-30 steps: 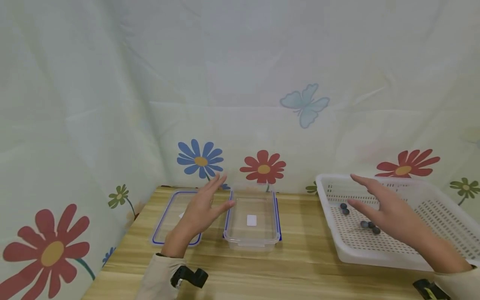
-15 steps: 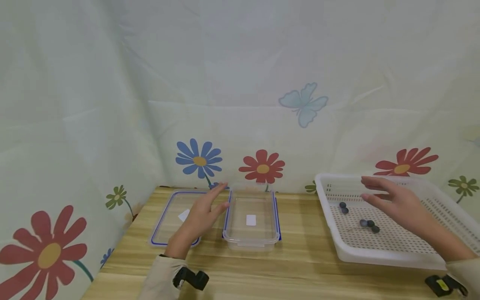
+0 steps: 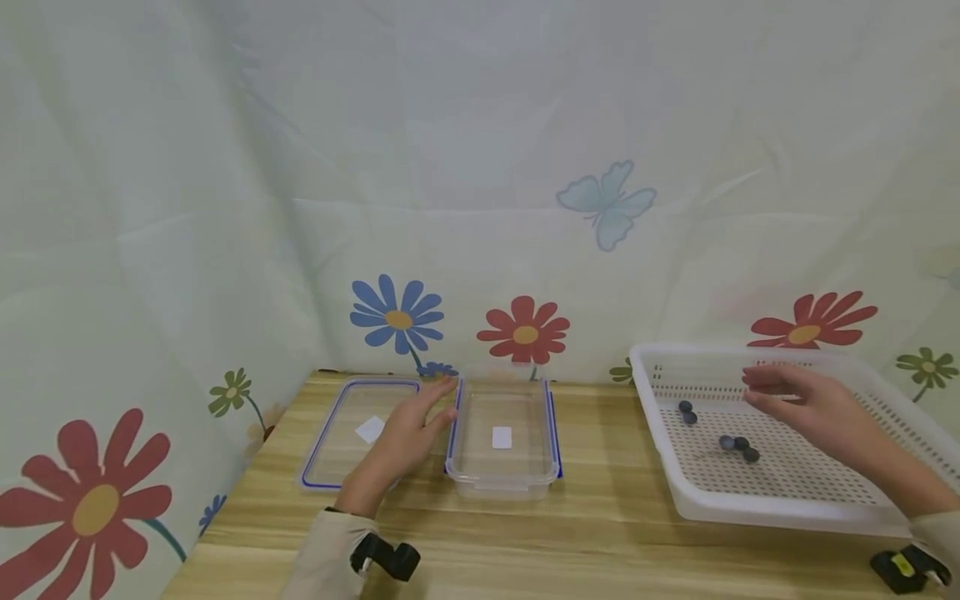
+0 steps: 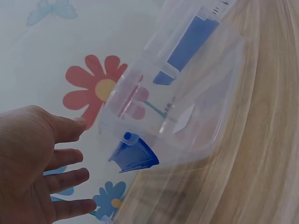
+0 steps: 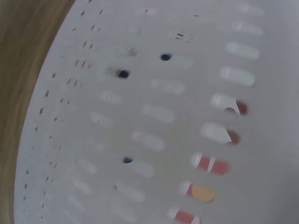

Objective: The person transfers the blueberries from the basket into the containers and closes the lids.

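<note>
White basket (image 3: 772,510) below, dark balls (image 3: 741,443) just left: hovering with right hand (image 3: 821,408) loosely bent; holding left hand (image 3: 407,432) spread, clear container (image 3: 501,483) beside.

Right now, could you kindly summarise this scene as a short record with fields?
Left hand: beside the clear container, gripping nothing
Right hand: over the white basket, no held object visible
Clear container: uncovered, on the wooden table
Lid: flat on the wooden table, partly hidden by the left hand
White basket: five dark round pieces visible inside
Backdrop: floral, with a butterfly
</note>
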Demonstrator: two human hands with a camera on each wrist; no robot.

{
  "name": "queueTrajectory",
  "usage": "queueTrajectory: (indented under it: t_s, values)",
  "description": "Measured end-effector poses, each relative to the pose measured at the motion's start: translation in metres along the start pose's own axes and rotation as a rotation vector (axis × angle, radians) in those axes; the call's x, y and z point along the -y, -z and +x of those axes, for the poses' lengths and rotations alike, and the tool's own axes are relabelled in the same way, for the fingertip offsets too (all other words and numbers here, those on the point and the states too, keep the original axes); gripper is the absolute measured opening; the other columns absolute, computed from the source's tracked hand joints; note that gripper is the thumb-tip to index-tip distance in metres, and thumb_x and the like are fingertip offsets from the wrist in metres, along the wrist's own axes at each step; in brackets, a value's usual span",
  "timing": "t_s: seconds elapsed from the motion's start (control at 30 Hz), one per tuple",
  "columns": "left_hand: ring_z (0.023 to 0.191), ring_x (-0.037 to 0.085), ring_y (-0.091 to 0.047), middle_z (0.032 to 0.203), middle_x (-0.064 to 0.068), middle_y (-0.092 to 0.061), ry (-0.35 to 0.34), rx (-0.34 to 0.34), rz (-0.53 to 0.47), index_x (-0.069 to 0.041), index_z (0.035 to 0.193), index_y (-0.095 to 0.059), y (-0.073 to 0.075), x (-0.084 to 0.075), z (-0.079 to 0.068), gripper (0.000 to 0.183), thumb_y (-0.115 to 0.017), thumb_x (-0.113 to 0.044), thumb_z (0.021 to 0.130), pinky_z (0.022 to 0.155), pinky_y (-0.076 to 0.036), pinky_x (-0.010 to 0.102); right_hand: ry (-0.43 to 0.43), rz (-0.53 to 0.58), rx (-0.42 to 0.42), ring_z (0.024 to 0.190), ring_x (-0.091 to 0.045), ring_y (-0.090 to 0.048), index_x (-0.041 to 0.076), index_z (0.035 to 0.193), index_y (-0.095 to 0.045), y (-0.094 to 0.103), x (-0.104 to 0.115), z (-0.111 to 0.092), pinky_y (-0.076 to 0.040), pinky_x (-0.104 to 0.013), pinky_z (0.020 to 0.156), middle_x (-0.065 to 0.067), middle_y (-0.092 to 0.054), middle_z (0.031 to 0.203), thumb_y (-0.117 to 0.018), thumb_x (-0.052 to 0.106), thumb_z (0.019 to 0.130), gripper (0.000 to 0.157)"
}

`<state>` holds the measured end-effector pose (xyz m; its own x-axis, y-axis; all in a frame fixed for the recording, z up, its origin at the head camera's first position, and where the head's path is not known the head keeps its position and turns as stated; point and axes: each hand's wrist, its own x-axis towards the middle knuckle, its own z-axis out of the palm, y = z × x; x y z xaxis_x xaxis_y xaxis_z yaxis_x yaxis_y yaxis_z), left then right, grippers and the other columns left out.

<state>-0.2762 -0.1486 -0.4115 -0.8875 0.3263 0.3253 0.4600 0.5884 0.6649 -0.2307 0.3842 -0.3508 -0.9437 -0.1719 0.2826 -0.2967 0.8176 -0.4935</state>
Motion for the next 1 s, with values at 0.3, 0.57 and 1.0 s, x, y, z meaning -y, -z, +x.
queueTrajectory:
  t_s: [0.3, 0.57, 1.0]
  values:
    - [0.146, 0.044, -0.044, 0.154, 0.023, -0.053, -0.013, -0.001, 0.003, 0.004, 0.150, -0.055, -0.005, 0.008, 0.000, 0.045, -0.062, -0.010, 0.108, 0.122, -0.034, 0.060, -0.038, -0.033, 0.039, 0.113, -0.051, -0.066, -0.005, 0.135, -0.065, -0.003, -0.018, -0.004, -0.063, -0.057, 0.082, -0.027, -0.071, 0.124, -0.074, 0.027, 0.103, 0.047]
    - [0.144, 0.044, -0.046, 0.152, 0.025, -0.055, -0.020, 0.016, 0.003, 0.007, 0.147, -0.057, -0.008, 0.010, -0.001, 0.042, -0.060, -0.009, 0.108, 0.122, -0.035, 0.059, -0.061, -0.041, 0.068, 0.110, -0.048, -0.068, -0.007, 0.132, -0.067, -0.005, -0.027, -0.007, -0.064, -0.052, 0.081, -0.025, -0.073, 0.120, -0.076, 0.026, 0.102, 0.046]
    - [0.146, 0.047, -0.043, 0.154, 0.027, -0.052, -0.020, 0.044, -0.008, 0.004, 0.147, -0.059, -0.010, 0.012, 0.001, 0.040, -0.058, -0.011, 0.110, 0.122, -0.034, 0.061, -0.104, -0.054, 0.116, 0.103, -0.041, -0.071, -0.006, 0.126, -0.070, -0.007, -0.040, -0.006, -0.065, -0.042, 0.076, -0.018, -0.075, 0.111, -0.079, 0.019, 0.098, 0.039]
